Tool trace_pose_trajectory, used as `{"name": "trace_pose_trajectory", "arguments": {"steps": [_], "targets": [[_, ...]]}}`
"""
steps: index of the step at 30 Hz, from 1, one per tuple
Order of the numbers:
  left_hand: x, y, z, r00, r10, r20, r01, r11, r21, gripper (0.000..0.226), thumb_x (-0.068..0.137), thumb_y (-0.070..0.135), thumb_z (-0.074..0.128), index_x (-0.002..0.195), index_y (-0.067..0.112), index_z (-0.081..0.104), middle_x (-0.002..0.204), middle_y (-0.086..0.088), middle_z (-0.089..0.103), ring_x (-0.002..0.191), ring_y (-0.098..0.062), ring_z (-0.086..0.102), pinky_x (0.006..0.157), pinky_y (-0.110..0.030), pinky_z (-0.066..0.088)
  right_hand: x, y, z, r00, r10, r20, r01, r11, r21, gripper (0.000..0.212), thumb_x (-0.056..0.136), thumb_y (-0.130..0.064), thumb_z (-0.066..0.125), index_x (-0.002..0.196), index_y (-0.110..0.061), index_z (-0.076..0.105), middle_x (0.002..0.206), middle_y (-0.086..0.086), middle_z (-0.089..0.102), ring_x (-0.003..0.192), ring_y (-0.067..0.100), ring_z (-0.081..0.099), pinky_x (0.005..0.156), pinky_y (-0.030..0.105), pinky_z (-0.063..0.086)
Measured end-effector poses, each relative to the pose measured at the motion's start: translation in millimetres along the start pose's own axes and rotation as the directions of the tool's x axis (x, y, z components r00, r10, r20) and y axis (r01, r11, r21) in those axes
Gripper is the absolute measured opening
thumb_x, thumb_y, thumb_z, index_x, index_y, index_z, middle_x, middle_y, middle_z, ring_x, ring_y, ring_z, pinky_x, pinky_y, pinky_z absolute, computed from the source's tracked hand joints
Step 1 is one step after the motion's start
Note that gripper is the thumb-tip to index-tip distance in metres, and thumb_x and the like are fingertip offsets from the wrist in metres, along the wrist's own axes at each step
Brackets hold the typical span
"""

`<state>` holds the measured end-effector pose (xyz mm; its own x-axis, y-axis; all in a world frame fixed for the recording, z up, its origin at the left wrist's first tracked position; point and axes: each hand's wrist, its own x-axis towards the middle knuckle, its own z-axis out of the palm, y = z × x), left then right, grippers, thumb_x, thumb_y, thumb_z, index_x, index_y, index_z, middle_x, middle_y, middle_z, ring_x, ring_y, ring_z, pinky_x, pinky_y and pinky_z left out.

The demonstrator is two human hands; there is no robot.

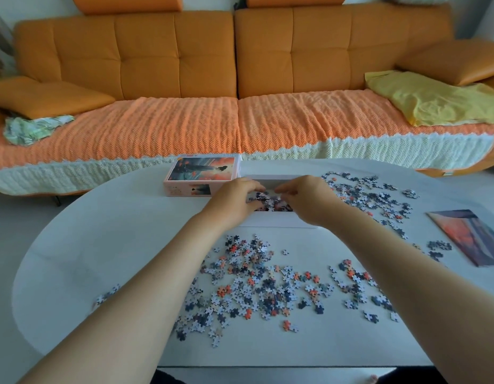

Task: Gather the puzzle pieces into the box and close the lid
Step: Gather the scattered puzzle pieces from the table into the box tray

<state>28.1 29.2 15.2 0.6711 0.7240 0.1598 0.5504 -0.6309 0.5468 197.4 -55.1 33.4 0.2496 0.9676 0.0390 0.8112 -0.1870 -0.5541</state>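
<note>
While both hands hover over the open white box [279, 218], the left hand [236, 199] and right hand [306, 198] have fingers curled loosely into the puzzle pieces [270, 203] inside, grip unclear. Lid [202, 173] sits just left, print too blurry to read. More loose pieces [256, 286] cover the counter [101, 245].

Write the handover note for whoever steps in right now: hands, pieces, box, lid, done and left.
Left hand and right hand: both over the open box, fingers among the pieces inside; grip unclear.
Lid: on the table, left of the box.
Done: some pieces are in the box.
Left: the big near pile, the far right scatter, a few pieces at near left; then close the lid.
</note>
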Motion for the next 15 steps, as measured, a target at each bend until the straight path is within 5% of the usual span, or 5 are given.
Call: {"name": "trace_pose_trajectory", "arguments": {"steps": [2, 4, 7, 11, 15], "targets": [[-5, -3, -2, 0.999, 0.037, 0.028, -0.038, 0.998, 0.048, 0.033, 0.094, 0.018, 0.062, 0.127, 0.021, 0.062, 0.136, 0.005, 0.056, 0.124, -0.013, 0.052, 0.098, -0.022, 0.035, -5, -2, 1, 0.99, -0.102, 0.096, 0.117, 0.98, -0.161, 0.029, 0.099, -0.03, 0.047, 0.119, -0.029, 0.067, 0.069, -0.013, 0.061, 0.054, 0.005, 0.051, 0.048, 0.016, 0.039], [-7, -5, -4, 0.996, 0.076, 0.052, -0.082, 0.987, 0.137, 0.03, 0.097, 0.023, 0.057, 0.126, 0.021, 0.064, 0.133, 0.006, 0.059, 0.122, -0.014, 0.053, 0.103, -0.027, 0.038, -9, -1, 8, 0.956, -0.126, 0.264, 0.197, 0.944, -0.264, 0.037, 0.099, -0.039, 0.041, 0.131, -0.03, 0.058, 0.111, -0.004, 0.068, 0.094, 0.014, 0.062, 0.081, 0.027, 0.049], [-10, -6, -6, 0.989, 0.083, 0.121, -0.113, 0.957, 0.266, 0.037, 0.098, 0.041, 0.05, 0.13, 0.026, 0.06, 0.138, 0.01, 0.054, 0.131, -0.013, 0.045, 0.117, -0.036, 0.02, -7, 4, 19, 0.939, -0.06, 0.339, 0.211, 0.879, -0.428, 0.058, 0.098, -0.056, 0.03, 0.15, -0.03, 0.031, 0.158, -0.006, 0.027, 0.144, 0.02, 0.025, 0.118, 0.043, 0.018], [-9, -5, 2, 0.957, 0.069, 0.28, -0.181, 0.899, 0.398, 0.052, 0.096, 0.059, 0.04, 0.142, 0.037, 0.044, 0.153, 0.013, 0.036, 0.144, -0.006, 0.024, 0.119, -0.043, -0.011, 0, 9, 18, 0.948, -0.04, 0.316, 0.193, 0.862, -0.469, 0.066, 0.096, -0.063, 0.023, 0.152, -0.028, 0.026, 0.162, -0.003, 0.011, 0.149, 0.021, 0.007, 0.119, 0.048, 0.003], [4, -5, 7, 0.951, 0.02, 0.31, -0.184, 0.84, 0.511, 0.057, 0.094, 0.06, 0.038, 0.145, 0.036, 0.041, 0.156, 0.01, 0.032, 0.145, -0.011, 0.023, 0.117, -0.05, -0.014, -3, 11, 9, 0.969, -0.116, 0.218, 0.194, 0.904, -0.381, 0.051, 0.095, -0.055, 0.037, 0.136, -0.029, 0.052, 0.142, -0.002, 0.052, 0.125, 0.019, 0.049, 0.106, 0.042, 0.04]]}}
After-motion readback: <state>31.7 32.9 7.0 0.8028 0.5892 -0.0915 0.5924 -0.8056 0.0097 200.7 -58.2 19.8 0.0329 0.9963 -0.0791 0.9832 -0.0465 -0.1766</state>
